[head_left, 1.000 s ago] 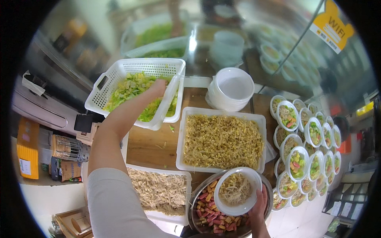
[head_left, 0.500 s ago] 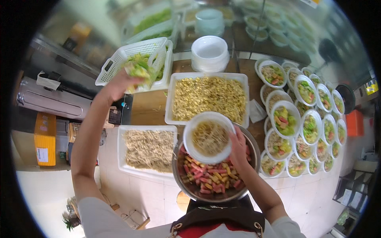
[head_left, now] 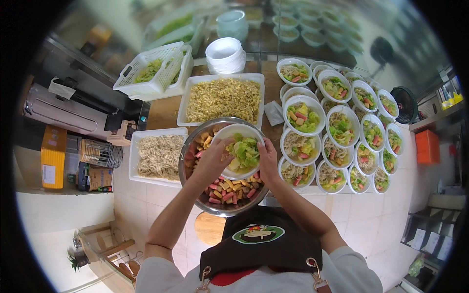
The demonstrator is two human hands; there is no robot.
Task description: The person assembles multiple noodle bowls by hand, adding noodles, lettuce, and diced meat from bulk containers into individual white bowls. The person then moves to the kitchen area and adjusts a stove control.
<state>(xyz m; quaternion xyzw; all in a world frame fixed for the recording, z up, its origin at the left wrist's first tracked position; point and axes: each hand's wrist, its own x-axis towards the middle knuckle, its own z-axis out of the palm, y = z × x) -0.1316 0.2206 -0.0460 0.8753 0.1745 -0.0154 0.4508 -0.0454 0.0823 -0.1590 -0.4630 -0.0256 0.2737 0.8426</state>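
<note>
My right hand (head_left: 267, 160) grips the right rim of a white bowl (head_left: 222, 133) of green lettuce (head_left: 242, 152), with the thumb on the edge. My left hand (head_left: 213, 159) reaches over the bowl's left side with its fingers bent inward beside the lettuce; what they hold, if anything, is hidden. Under the bowl stands a steel basin (head_left: 222, 213) of pink and tan sausage-like pieces (head_left: 234, 188). To the left lies a white tray (head_left: 134, 171) of pale shreds (head_left: 159, 156). Beyond the basin is another tray (head_left: 183, 110) of yellow chopped food (head_left: 222, 100).
Rows of stacked filled bowls (head_left: 303, 117) crowd the right side. A stack of bare white bowls (head_left: 224, 56) stands at the back, by a perforated basket (head_left: 132, 88) with lettuce. A small white packet (head_left: 274, 113) lies beside the yellow tray. A black fan (head_left: 404, 102) stands far right.
My left hand has come from the basket to the bowl, and the lettuce it carried now lies in the bowl, over the pale shreds. The view has shifted to the right.
</note>
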